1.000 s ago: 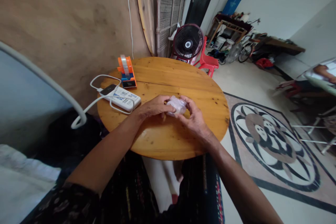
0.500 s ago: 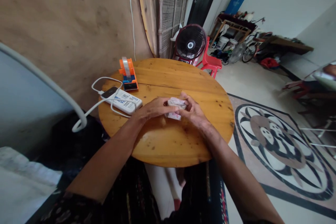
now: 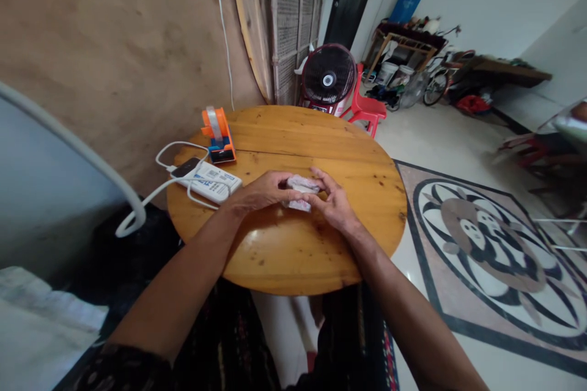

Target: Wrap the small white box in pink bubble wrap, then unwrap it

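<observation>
A small whitish packet (image 3: 300, 204) with pink marks lies between my two hands over the middle of the round wooden table (image 3: 293, 263). What it is exactly is too small to tell. My left hand (image 3: 268, 189) holds its left side, fingers behind and thumb in front. On the right side, my right hand (image 3: 334, 200) grips it with the thumb on the near side and the fingers behind.
An orange tape dispenser (image 3: 218, 134) stands at the table's back left. Nearer lies a white box (image 3: 213, 183) with a dark phone-like device (image 3: 186, 167) and a white cable. Behind the table are a fan (image 3: 328, 76) and a red chair (image 3: 367, 107).
The view has shifted slightly. Both hands still hold the packet, and the fingers of my right hand have spread a little around its back edge.
</observation>
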### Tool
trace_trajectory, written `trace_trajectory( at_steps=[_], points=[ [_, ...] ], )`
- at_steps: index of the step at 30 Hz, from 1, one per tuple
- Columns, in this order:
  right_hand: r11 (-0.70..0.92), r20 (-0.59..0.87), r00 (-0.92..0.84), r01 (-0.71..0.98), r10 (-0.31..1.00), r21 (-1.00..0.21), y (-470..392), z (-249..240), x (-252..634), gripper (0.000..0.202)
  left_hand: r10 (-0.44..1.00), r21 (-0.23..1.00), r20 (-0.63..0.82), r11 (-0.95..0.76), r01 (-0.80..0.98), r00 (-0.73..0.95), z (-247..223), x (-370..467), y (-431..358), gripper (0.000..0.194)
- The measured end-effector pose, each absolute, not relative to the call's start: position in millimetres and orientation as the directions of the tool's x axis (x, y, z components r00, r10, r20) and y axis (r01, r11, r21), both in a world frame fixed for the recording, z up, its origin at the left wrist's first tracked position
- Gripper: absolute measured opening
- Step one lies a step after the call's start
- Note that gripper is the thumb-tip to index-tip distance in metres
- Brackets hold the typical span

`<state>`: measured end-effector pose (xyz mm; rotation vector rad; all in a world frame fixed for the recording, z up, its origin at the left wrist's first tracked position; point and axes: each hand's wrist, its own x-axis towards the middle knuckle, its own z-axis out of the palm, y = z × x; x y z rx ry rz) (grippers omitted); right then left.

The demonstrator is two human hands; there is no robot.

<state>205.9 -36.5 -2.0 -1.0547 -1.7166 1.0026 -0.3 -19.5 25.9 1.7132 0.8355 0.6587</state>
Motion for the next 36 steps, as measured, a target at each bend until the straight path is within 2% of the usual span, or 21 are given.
trace_trajectory(
  at_steps=[4, 9, 16, 20, 25, 30, 36],
  points=[
    [0.392, 0.308, -0.272, 0.353, 0.912, -0.849, -39, -1, 207, 0.070, 0.806, 0.952, 0.029, -0.203, 0.231, 0.591, 26, 0, -20, 0.042],
    [0.400, 0.307, -0.263, 0.484, 0.915, -0.778, -41, -2, 210, 0.066, 0.812, 0.944, 0.025, -0.212, 0.255, 0.582, 23, -1, -18, 0.039],
    [0.417, 0.359, -0.223, 0.326, 0.906, -0.849, -46, 0, 207, 0.060, 0.809, 0.967, 0.000, -0.150, 0.206, 0.588, 20, 1, -19, 0.040],
    [0.396, 0.371, -0.139, 0.318, 0.918, -0.861, -45, -1, 204, 0.055, 0.818, 0.964, 0.032, -0.177, 0.199, 0.575, 16, 1, -17, 0.036],
    [0.430, 0.438, -0.083, 0.418, 0.895, -0.800, -39, -3, 203, 0.042, 0.813, 0.963, 0.049, -0.192, 0.188, 0.580, 12, 1, -15, 0.036],
    [0.475, 0.490, -0.066, 0.393, 0.869, -0.788, -37, 0, 201, 0.024, 0.784, 0.966, 0.061, -0.203, 0.162, 0.618, 11, 1, -14, 0.039],
    [0.588, 0.585, -0.130, 0.365, 0.800, -0.722, -38, 5, 201, 0.017, 0.756, 0.974, 0.072, -0.195, 0.119, 0.651, 14, 1, -15, 0.039]
  ],
)
